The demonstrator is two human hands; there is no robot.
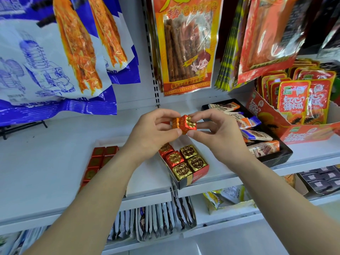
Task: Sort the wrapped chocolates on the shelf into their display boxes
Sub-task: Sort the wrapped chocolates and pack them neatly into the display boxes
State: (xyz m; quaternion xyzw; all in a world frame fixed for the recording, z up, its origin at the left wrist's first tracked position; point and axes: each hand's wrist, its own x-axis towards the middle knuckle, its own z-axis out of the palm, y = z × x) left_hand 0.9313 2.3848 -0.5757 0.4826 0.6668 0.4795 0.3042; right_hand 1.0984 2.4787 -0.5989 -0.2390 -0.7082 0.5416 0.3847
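Above the white shelf (46, 162), my left hand (152, 133) and my right hand (215, 133) pinch a small cluster of wrapped chocolates between them. A red-foil chocolate (186, 125) with a gold top faces me; an orange-wrapped one (175, 123) sits against it on the left hand's side. Below the hands a display box (195, 178) holds gold-foil cubes (188, 151) and red-foil cubes (173, 158). To the left, a second box with dark red wrapped squares (99, 155) is partly hidden by my left forearm.
A black tray (279, 155) of bar-shaped snack packs lies at the right, beside a red carton (301, 133) of red sachets. Large snack bags (185, 46) hang above. A lower shelf (211, 219) carries upright packets.
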